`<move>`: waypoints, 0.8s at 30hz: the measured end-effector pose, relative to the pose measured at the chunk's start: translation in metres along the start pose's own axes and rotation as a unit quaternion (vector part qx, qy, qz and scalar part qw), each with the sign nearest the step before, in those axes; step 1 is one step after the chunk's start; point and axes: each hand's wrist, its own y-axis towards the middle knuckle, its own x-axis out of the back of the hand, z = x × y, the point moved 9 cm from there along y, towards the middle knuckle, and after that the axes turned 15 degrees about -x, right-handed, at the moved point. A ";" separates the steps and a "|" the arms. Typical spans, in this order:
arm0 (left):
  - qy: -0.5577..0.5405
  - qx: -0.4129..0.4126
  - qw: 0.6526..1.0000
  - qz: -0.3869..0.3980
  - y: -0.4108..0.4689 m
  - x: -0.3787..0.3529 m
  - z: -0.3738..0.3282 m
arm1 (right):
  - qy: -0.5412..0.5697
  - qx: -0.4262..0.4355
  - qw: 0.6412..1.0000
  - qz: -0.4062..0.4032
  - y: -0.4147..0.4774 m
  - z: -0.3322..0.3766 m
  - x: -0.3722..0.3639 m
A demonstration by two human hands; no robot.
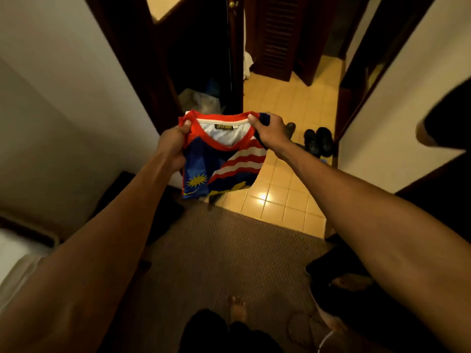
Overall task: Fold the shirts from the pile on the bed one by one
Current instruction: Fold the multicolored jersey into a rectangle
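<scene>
one bare foot shows at the bottom of my view, on brown carpet. from there both bare arms stretch forward at full reach. the left hand pinches the shirt at its left shoulder, thumb pressed on top of the red collar and the other fingers curled behind the cloth. the right hand pinches the other shoulder the same way, thumb on the collar edge, fingers wrapped round a bunch of dark blue fabric.

the shirt is up in the air between the two hands, front toward me, neck opening uppermost, with the white inside and a small label showing. its blue panel with a yellow star sits on my left, with red and white stripes on my right. the lower part hangs loose over the line where the carpet meets the yellow tiles.

further off, dark shoes stand on the tiles by the right wall, and a dark louvred door closes the far end.
</scene>
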 end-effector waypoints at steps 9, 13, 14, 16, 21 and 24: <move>0.001 -0.048 0.995 0.084 0.165 -0.164 -0.063 | 0.057 0.023 0.993 -0.100 0.151 0.073 0.101; 0.014 -0.064 0.990 0.127 0.241 -0.247 -0.078 | 0.066 0.031 0.986 -0.147 0.218 0.106 0.152; 0.022 -0.064 0.988 0.136 0.265 -0.270 -0.080 | 0.065 0.030 0.984 -0.162 0.237 0.112 0.165; 0.036 -0.056 0.986 0.150 0.309 -0.312 -0.085 | 0.076 0.027 0.980 -0.182 0.279 0.126 0.191; 0.032 -0.023 0.982 0.187 0.405 -0.414 -0.087 | 0.080 0.025 0.972 -0.220 0.372 0.154 0.248; 0.036 -0.022 0.978 0.202 0.448 -0.472 -0.087 | 0.091 0.021 0.965 -0.246 0.432 0.159 0.282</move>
